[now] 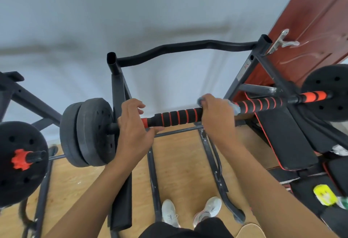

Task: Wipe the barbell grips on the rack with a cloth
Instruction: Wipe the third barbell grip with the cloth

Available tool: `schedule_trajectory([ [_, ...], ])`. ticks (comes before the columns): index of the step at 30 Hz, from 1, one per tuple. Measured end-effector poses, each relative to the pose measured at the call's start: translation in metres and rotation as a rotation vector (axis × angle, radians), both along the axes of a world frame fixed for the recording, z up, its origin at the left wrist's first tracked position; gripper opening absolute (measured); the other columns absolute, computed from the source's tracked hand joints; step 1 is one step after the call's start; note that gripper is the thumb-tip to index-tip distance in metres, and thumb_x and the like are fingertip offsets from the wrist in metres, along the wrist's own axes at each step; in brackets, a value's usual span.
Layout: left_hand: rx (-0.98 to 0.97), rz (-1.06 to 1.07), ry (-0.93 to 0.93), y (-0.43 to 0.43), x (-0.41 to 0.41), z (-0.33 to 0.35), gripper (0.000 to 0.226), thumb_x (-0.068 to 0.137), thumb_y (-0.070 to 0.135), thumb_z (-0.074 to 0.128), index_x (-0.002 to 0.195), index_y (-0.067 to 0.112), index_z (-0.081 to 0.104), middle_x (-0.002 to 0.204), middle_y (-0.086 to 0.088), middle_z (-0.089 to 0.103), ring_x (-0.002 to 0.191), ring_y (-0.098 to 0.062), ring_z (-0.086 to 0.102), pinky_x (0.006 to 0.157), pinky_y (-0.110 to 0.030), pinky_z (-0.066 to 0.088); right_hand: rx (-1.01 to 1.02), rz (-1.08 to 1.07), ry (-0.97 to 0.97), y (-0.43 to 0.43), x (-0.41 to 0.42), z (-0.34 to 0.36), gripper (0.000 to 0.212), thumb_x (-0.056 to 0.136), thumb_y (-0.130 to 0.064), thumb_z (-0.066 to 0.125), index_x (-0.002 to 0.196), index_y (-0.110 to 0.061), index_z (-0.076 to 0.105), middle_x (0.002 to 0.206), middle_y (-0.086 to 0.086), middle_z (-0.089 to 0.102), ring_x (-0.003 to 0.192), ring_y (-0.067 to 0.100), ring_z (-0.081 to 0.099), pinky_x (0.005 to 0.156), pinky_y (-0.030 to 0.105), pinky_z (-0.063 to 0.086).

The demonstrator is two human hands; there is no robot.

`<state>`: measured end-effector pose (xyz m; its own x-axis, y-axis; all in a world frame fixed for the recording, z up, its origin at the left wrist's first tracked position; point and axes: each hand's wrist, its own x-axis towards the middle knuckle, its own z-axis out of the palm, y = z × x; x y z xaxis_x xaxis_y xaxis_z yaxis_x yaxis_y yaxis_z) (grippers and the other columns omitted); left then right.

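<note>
A barbell lies across the dark steel rack (118, 90); its grip (177, 118) is black foam with orange rings. My right hand (216, 115) is curled round the bar's middle with a pale blue-grey cloth (234, 106) wrapped under the palm; bits of cloth stick out on both sides of the fist. My left hand (134, 124) sits at the grip's left end beside the black weight plates (88, 132), thumb under the bar and fingers loosely curved over it. A second striped grip (263, 104) runs to the right toward another plate (327, 92).
A padded black bench (286, 136) stands at the right, below a red-brown door (316, 21). Another loaded bar with an orange collar (19, 159) is at the left. A curved black bar (186, 48) tops the rack. My white shoes (190, 212) stand on the wooden floor.
</note>
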<state>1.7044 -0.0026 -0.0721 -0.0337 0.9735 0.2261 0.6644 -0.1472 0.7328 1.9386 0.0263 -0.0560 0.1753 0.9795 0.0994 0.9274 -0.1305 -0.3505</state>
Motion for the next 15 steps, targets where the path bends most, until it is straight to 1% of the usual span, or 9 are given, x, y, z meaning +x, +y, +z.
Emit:
schedule_trajectory([
  [2, 0.026, -0.006, -0.003, 0.003, -0.001, -0.002, 0.083, 0.069, 0.023, 0.097, 0.129, 0.017, 0.041, 0.139, 0.000, 0.037, 0.124, -0.011, 0.044, 0.109, -0.043, 0.045, -0.011, 0.111, 0.092, -0.002, -0.057, -0.004, 0.015, 0.095, -0.013, 0.053, 0.103, -0.022, 0.062, 0.081, 0.002, 0.064, 0.079, 0.024, 0.061, 0.068, 0.039, 0.048],
  [4, 0.064, 0.015, -0.018, 0.006, -0.001, -0.003, 0.079, 0.070, 0.010, 0.094, 0.129, 0.012, 0.040, 0.142, -0.004, 0.034, 0.131, -0.016, 0.042, 0.110, -0.034, 0.043, 0.006, 0.205, 0.149, -0.007, -0.103, -0.003, 0.013, 0.094, -0.016, 0.057, 0.103, -0.022, 0.063, 0.085, 0.001, 0.066, 0.083, 0.022, 0.060, 0.072, 0.034, 0.046],
  [6, 0.088, 0.099, -0.102, 0.007, -0.001, 0.000, 0.060, 0.084, 0.005, 0.080, 0.127, 0.016, 0.040, 0.135, 0.003, 0.035, 0.122, -0.006, 0.045, 0.098, -0.025, 0.048, 0.008, 0.277, 0.313, -0.016, -0.134, 0.005, 0.017, 0.101, -0.019, 0.049, 0.107, -0.022, 0.065, 0.091, 0.001, 0.069, 0.088, 0.020, 0.062, 0.077, 0.033, 0.047],
  [8, 0.039, 0.158, -0.214, 0.007, 0.000, 0.004, 0.034, 0.099, 0.011, 0.062, 0.123, 0.021, 0.040, 0.120, 0.010, 0.040, 0.105, 0.000, 0.051, 0.080, -0.016, 0.048, -0.065, 0.314, 0.635, -0.026, -0.148, 0.020, 0.023, 0.106, -0.023, 0.043, 0.111, -0.023, 0.066, 0.099, 0.001, 0.071, 0.095, 0.018, 0.064, 0.087, 0.036, 0.051],
  [9, 0.014, 0.185, -0.244, 0.006, 0.000, 0.005, 0.037, 0.098, 0.014, 0.065, 0.124, 0.021, 0.039, 0.118, 0.009, 0.040, 0.103, -0.005, 0.053, 0.075, -0.012, 0.048, -0.078, 0.312, 0.801, -0.030, -0.147, 0.027, 0.024, 0.106, -0.024, 0.044, 0.110, -0.023, 0.067, 0.103, 0.000, 0.072, 0.098, 0.016, 0.064, 0.092, 0.037, 0.052],
  [10, 0.006, 0.183, -0.242, 0.006, 0.000, 0.004, 0.052, 0.091, 0.016, 0.076, 0.127, 0.021, 0.038, 0.121, 0.005, 0.038, 0.104, -0.009, 0.054, 0.075, -0.010, 0.048, -0.041, 0.288, 0.928, -0.031, -0.138, 0.034, 0.023, 0.105, -0.022, 0.046, 0.107, -0.020, 0.069, 0.104, -0.002, 0.072, 0.100, 0.013, 0.065, 0.094, 0.037, 0.053],
  [12, -0.016, 0.092, -0.140, 0.003, -0.004, 0.004, 0.078, 0.072, 0.021, 0.094, 0.130, 0.022, 0.042, 0.129, 0.003, 0.038, 0.113, -0.012, 0.051, 0.088, -0.016, 0.048, 0.060, 0.196, 1.043, -0.029, -0.101, 0.045, 0.023, 0.106, -0.020, 0.047, 0.107, -0.019, 0.070, 0.105, -0.005, 0.073, 0.100, 0.009, 0.067, 0.093, 0.035, 0.056],
  [13, -0.012, 0.035, -0.062, 0.003, -0.005, 0.004, 0.077, 0.070, 0.025, 0.096, 0.130, 0.023, 0.048, 0.132, 0.004, 0.041, 0.119, -0.012, 0.049, 0.099, -0.025, 0.045, 0.108, 0.117, 1.032, -0.025, -0.072, 0.050, 0.022, 0.106, -0.022, 0.047, 0.108, -0.021, 0.070, 0.105, -0.007, 0.073, 0.100, 0.007, 0.067, 0.092, 0.034, 0.057],
  [15, 0.072, -0.105, 0.109, 0.004, -0.003, 0.001, 0.059, 0.078, 0.028, 0.090, 0.128, 0.025, 0.061, 0.135, 0.006, 0.051, 0.127, -0.015, 0.048, 0.111, -0.040, 0.038, 0.214, -0.079, 0.952, -0.018, -0.007, 0.060, 0.022, 0.107, -0.029, 0.047, 0.107, -0.026, 0.069, 0.100, -0.010, 0.073, 0.095, 0.007, 0.070, 0.090, 0.037, 0.059],
])
